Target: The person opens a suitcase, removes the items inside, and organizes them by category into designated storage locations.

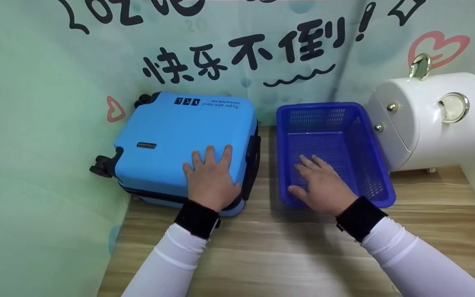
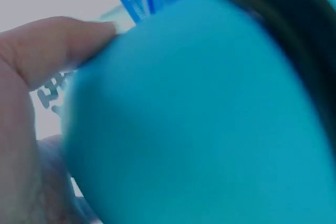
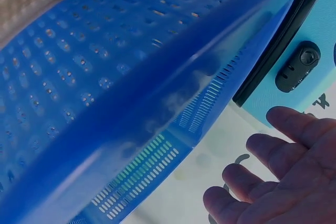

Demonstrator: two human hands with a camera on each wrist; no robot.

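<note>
A light blue suitcase (image 1: 188,123) lies flat on the wooden surface at the left, its black wheels pointing left. My left hand (image 1: 210,181) rests on its near right corner, fingers spread; in the left wrist view the thumb (image 2: 63,40) lies along the suitcase's rounded edge. A dark blue plastic basket (image 1: 283,165) with slotted walls stands to the right of the suitcase. Over the basket's near part hovers my right hand (image 1: 324,185), fingers extended and holding nothing. The right wrist view shows those fingers (image 3: 294,150) apart from the basket rim (image 3: 157,87).
A white rounded box (image 1: 447,119) with gold knobs and a metal ring on top stands right of the basket, close to its wall. Behind everything hangs a pale green backdrop (image 1: 237,86) with black lettering. Wooden surface (image 1: 254,255) lies in front.
</note>
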